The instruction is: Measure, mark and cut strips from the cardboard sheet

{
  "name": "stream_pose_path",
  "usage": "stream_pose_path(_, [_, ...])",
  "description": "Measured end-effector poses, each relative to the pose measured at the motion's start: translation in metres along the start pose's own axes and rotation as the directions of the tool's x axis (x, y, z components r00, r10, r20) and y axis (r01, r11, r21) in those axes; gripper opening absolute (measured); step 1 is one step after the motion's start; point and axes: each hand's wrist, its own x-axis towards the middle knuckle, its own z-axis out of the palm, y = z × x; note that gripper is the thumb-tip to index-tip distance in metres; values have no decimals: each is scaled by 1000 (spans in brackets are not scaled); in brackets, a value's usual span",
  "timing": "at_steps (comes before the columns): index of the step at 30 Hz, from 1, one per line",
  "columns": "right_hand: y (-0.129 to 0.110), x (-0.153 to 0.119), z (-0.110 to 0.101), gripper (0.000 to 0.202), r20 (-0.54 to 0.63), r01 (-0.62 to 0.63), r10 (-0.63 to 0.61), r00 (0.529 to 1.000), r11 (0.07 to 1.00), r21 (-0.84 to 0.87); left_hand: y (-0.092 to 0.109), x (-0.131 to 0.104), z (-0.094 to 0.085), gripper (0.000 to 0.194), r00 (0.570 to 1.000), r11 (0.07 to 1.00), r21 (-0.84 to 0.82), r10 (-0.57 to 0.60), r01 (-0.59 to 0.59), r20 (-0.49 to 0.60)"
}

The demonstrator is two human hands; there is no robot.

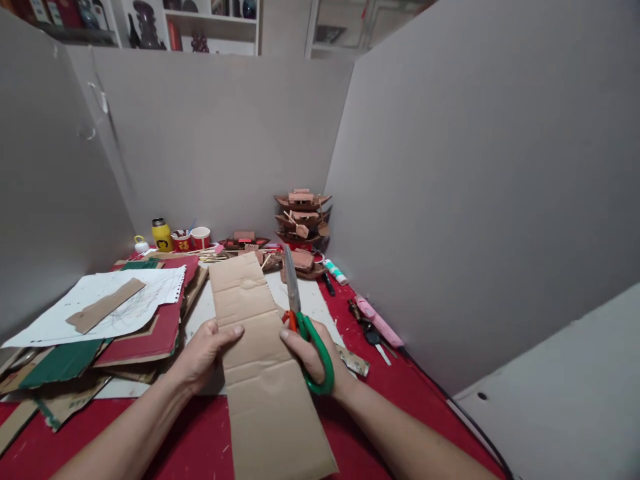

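A long strip of brown cardboard (260, 373) with several crosswise creases is held up in front of me. My left hand (207, 350) grips its left edge, thumb on the face and fingers behind. Green-handled scissors (320, 357) are in my right hand (317, 347), whose thumb also presses near the strip's right edge. The scissor blades point up and away, beside the strip and apart from it. The fingers of both hands are partly hidden behind the cardboard.
Cardboard sheets (145, 343) and scribbled white paper (55, 313) are piled at left. Model boats (303, 217) are stacked at the back, near cups (201, 237) and a yellow bottle (161, 235). A pink tool (380, 320) with a black cord lies along the right wall.
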Motion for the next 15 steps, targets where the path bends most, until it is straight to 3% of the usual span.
stream_pose_path(2, [1,9,-15,31,-84,11,-31,996,973,-230,5,2,-5,43,999,998,55,28,-26,-42])
stream_pose_path(4, [2,18,-30,30,-139,3,-95,986,835,-549,14,4,-13,47,989,989,140,69,-51,-127])
stream_pose_path(5, [2,22,-36,28,-150,-6,-114,982,776,-630,19,4,-16,48,983,980,188,91,-60,-162])
stream_pose_path(9, [5,30,-47,22,-138,-54,-80,987,646,-762,28,6,-20,49,962,947,313,145,-67,-233])
stream_pose_path(15, [15,30,-44,27,-31,-2,-45,999,542,-840,18,11,-17,43,942,929,360,194,-86,-275])
